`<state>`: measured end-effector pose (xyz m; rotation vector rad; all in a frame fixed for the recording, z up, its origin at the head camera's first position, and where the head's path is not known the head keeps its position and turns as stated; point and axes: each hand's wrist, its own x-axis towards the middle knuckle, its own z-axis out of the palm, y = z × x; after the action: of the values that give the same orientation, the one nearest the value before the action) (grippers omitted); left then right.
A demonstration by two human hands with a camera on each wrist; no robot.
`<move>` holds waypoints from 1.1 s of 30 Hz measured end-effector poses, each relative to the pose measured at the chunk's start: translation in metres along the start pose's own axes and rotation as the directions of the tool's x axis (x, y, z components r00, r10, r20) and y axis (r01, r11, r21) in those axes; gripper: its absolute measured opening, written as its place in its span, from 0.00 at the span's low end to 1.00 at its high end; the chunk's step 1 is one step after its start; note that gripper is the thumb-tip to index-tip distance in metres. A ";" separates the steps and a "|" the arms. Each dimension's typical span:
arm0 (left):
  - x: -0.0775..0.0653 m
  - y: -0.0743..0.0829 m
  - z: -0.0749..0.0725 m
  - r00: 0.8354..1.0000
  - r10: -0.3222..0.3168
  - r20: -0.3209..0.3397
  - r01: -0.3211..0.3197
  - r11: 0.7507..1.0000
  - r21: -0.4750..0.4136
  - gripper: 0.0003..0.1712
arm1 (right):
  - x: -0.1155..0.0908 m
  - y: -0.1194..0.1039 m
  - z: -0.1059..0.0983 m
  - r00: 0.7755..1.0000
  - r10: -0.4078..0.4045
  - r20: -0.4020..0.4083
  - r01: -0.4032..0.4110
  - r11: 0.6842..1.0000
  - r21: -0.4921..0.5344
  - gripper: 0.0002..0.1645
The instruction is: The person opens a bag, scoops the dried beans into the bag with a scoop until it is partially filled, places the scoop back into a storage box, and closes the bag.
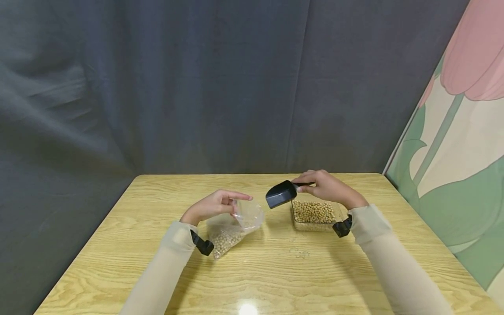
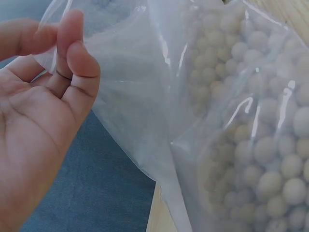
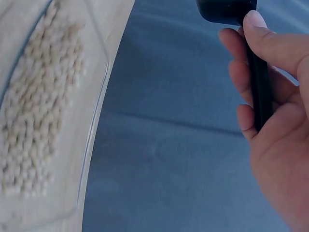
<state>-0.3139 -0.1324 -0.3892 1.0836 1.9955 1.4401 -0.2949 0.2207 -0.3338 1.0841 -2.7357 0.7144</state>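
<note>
A clear plastic bag (image 1: pixel 226 238) of round, pale yellow beans, which look like soybeans, lies on the table at centre left. My left hand (image 1: pixel 215 205) pinches the rim of its mouth between thumb and fingers; the left wrist view shows the beans (image 2: pixel 270 164) through the film. With my right hand (image 1: pixel 324 188) I grip the handle of a black scoop (image 1: pixel 281 194), its blade pointing left toward the bag. Beneath that hand stands a clear rectangular container (image 1: pixel 313 227) holding more of the beans (image 1: pixel 313 211). In the right wrist view the fingers (image 3: pixel 240 76) curl round the handle.
Everything stands on a light wooden table (image 1: pixel 252 280). A dark curtain (image 1: pixel 220 87) hangs along its far edge, and a wall with painted tulips (image 1: pixel 453 144) rises at the right. Small clear marks or bits (image 1: pixel 301 253) lie in front of the container.
</note>
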 end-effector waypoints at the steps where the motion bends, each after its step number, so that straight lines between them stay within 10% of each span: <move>1: 0.000 0.000 0.000 1.000 -0.001 -0.001 0.001 1.000 -0.001 0.29 | -0.002 0.002 -0.002 1.000 0.004 -0.004 -0.004 1.000 -0.009 0.19; 33: -0.001 0.001 0.006 1.000 0.003 -0.004 -0.003 1.000 0.009 0.27 | -0.049 0.034 -0.046 0.994 -0.011 0.107 0.047 0.938 -0.343 0.16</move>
<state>-0.3087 -0.1298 -0.3906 1.0886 2.0059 1.4370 -0.2850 0.2941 -0.3196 1.1001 -2.7765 0.1626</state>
